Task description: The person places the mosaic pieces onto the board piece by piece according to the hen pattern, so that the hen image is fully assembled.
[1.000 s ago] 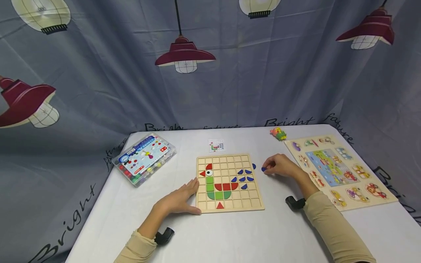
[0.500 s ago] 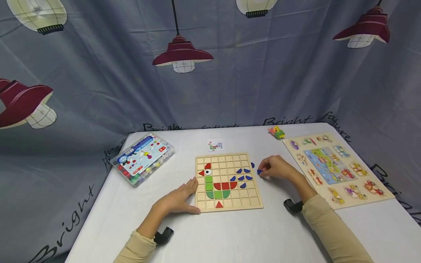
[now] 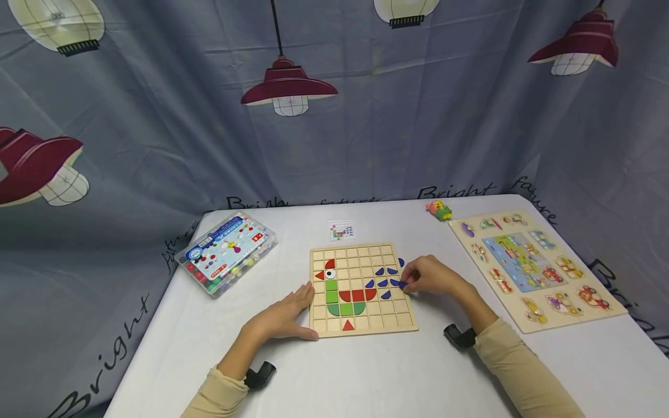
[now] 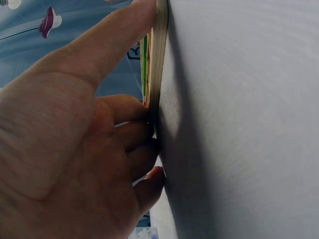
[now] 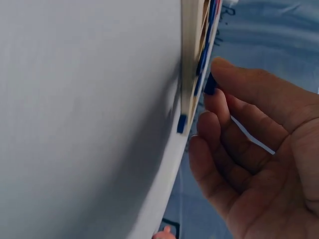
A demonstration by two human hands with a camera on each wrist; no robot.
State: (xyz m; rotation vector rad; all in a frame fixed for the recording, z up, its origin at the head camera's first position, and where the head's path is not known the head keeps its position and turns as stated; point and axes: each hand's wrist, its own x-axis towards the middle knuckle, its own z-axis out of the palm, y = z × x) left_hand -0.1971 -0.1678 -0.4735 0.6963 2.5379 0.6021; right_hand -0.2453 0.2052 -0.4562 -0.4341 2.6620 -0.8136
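A wooden grid board (image 3: 360,322) lies on the table, bearing a bird-like figure of red, green, white and blue pieces. Along its left edge rests my left hand (image 3: 284,317), fingers extended and touching the rim; the left wrist view shows those fingertips against the board's side. My right hand (image 3: 431,275) is at the right edge, pinching a small blue segment-shaped piece (image 5: 210,84) between thumb and forefinger, just above the board. Several blue pieces (image 3: 383,283) sit on the right-hand squares. One loose blue piece (image 3: 400,262) lies beside the board's right edge.
A small pattern card (image 3: 341,230) lies behind the board. The clear plastic case (image 3: 227,252) of coloured pieces is at back left. On the right lie a wooden picture puzzle (image 3: 522,313) and a small colourful toy (image 3: 439,210).
My right hand has moved left with the blue piece, from the bare table to the board's right edge. My left hand stays at the left rim.
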